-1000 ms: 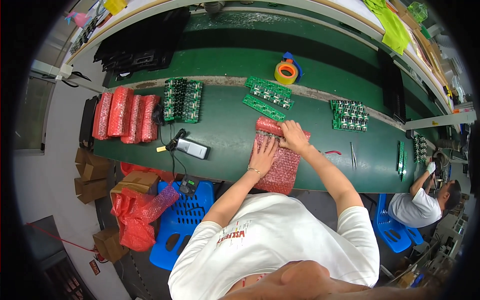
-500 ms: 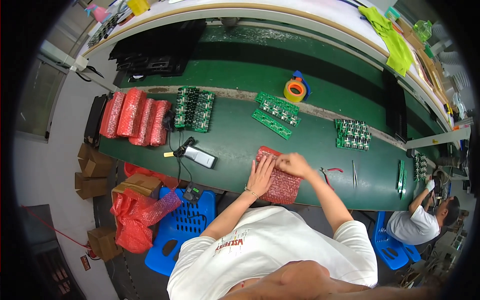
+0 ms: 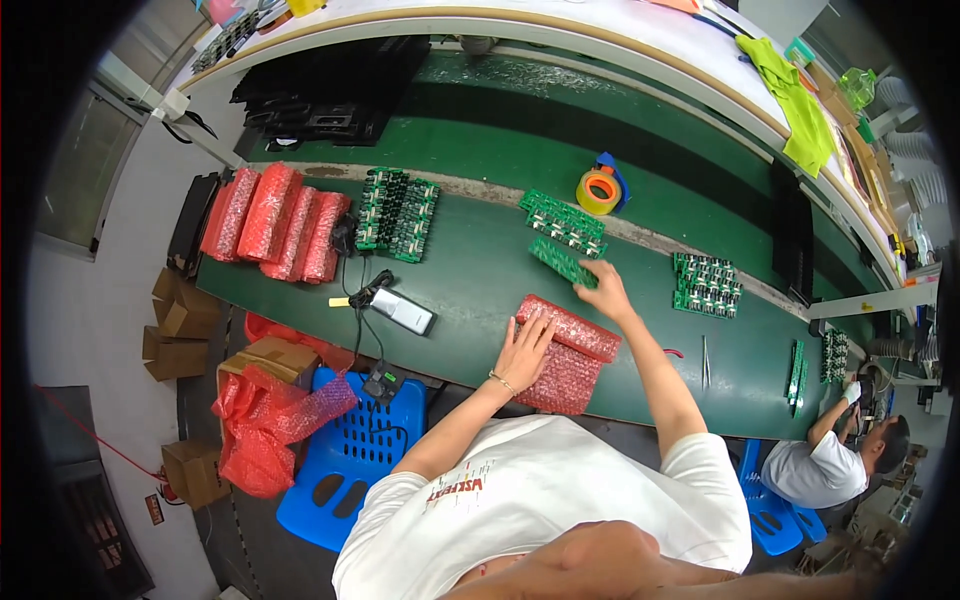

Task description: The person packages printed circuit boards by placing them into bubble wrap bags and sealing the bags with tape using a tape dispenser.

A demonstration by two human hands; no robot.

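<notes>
A sheet of red bubble wrap [image 3: 562, 380] lies at the table's near edge, its far end folded over into a thick roll. My left hand [image 3: 524, 348] rests on that roll's left end with the fingers stretched out flat. Beyond it, my right hand [image 3: 606, 292] pinches the right end of a green circuit board strip [image 3: 553, 258], which looks slightly tilted. More green circuit boards [image 3: 565, 222] with components lie just behind that strip. What is inside the folded wrap is hidden.
Red bubble-wrapped rolls [image 3: 268, 215] and stacked boards [image 3: 397, 215] stand on the left. Nearer are a grey-white corded device [image 3: 403, 311] and cables. A tape dispenser [image 3: 600, 190] sits behind; boards [image 3: 707, 285], tweezers [image 3: 706, 362] and red-handled pliers are right. A co-worker [image 3: 820, 470] sits far right.
My right hand has left the bubble wrap, reached away and gripped the front circuit board strip. The wrap's far end now shows as a thick roll under my left hand, which stays put.
</notes>
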